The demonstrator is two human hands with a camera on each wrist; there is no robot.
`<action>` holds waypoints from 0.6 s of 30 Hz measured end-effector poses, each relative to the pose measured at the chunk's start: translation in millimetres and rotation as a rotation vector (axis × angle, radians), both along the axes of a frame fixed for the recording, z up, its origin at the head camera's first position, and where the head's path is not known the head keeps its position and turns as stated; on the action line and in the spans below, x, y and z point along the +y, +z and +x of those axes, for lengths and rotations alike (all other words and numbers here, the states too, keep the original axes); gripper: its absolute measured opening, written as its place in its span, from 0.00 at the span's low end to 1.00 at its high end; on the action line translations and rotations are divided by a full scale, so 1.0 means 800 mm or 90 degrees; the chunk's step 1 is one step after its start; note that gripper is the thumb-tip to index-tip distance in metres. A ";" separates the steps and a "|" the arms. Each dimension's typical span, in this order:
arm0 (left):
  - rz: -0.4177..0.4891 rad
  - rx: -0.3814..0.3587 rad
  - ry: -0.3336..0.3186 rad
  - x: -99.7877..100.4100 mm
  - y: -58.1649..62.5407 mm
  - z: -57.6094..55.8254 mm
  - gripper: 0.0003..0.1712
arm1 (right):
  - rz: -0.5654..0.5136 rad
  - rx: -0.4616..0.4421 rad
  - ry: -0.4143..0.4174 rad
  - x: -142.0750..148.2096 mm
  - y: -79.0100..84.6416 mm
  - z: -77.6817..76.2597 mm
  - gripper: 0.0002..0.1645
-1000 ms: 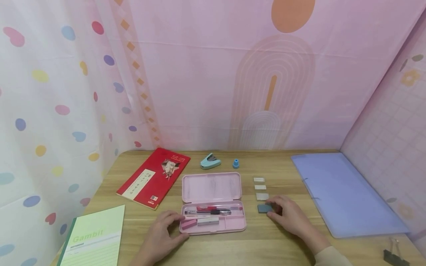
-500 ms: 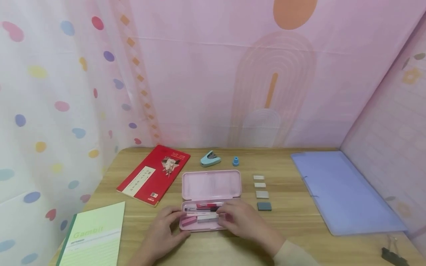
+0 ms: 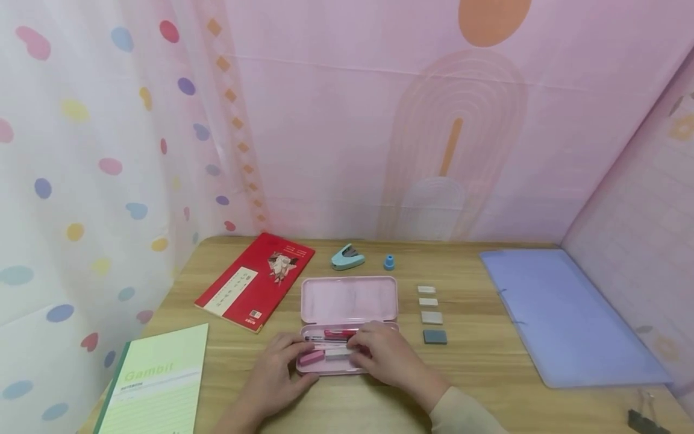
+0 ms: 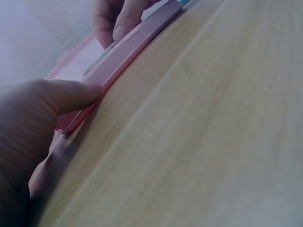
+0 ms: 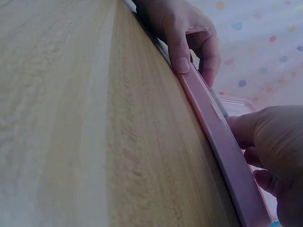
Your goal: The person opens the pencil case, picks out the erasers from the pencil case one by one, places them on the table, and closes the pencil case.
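An open pink pencil case (image 3: 349,299) lies on the table with its lid laid back. My left hand (image 3: 276,375) grips its left end, the thumb on the front wall (image 4: 99,78). My right hand (image 3: 389,358) reaches over the right half of the case, thumb and forefinger pinching the right end of a whitish eraser block (image 3: 336,354). Beside that block sits a pink eraser (image 3: 311,358). Behind them lie a red pen (image 3: 337,333) and a dark-tipped pen (image 3: 317,339), partly hidden by the right hand. The case's right compartment is covered by that hand.
Right of the case runs a column of small blocks, the nearest a dark grey one (image 3: 435,337). A stapler (image 3: 347,258) and a blue cap-like piece (image 3: 388,262) stand behind. Around lie a red booklet (image 3: 260,280), green notebook (image 3: 154,386), blue folder (image 3: 569,313) and binder clip (image 3: 645,421).
My right hand has left the dark grey block and moved left into the pencil case, to the whitish eraser. The left hand stays at the case's left end.
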State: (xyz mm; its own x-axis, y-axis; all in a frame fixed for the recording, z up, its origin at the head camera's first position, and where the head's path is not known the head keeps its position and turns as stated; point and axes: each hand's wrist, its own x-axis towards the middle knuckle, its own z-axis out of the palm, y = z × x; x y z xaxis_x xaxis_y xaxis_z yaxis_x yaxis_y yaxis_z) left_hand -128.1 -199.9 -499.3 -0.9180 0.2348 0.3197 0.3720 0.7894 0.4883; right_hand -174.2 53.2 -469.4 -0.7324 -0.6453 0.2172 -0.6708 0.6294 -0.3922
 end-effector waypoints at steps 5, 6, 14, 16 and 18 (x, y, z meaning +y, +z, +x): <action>0.008 -0.009 0.005 0.000 -0.001 0.003 0.29 | -0.027 -0.010 -0.001 0.008 0.005 0.004 0.06; 0.008 -0.012 0.005 0.001 -0.001 0.003 0.29 | -0.041 -0.019 -0.005 0.014 0.008 0.005 0.05; 0.014 -0.018 0.009 0.004 0.001 0.003 0.29 | -0.123 -0.139 -0.059 0.114 0.032 0.028 0.05; 0.014 -0.014 0.009 0.004 0.002 0.003 0.29 | -0.116 -0.170 -0.087 0.144 0.030 0.034 0.05; 0.015 -0.007 0.005 0.002 0.004 0.002 0.29 | -0.113 -0.197 -0.113 0.170 0.025 0.040 0.05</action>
State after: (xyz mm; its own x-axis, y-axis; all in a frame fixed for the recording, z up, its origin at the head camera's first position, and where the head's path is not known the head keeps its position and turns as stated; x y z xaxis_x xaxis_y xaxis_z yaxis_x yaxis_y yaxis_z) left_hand -126.5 -198.0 -496.4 -0.9233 0.2204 0.3144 0.3602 0.7809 0.5104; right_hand -142.1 189.0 -449.8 -0.8777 -0.4748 0.0650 -0.3901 0.6292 -0.6723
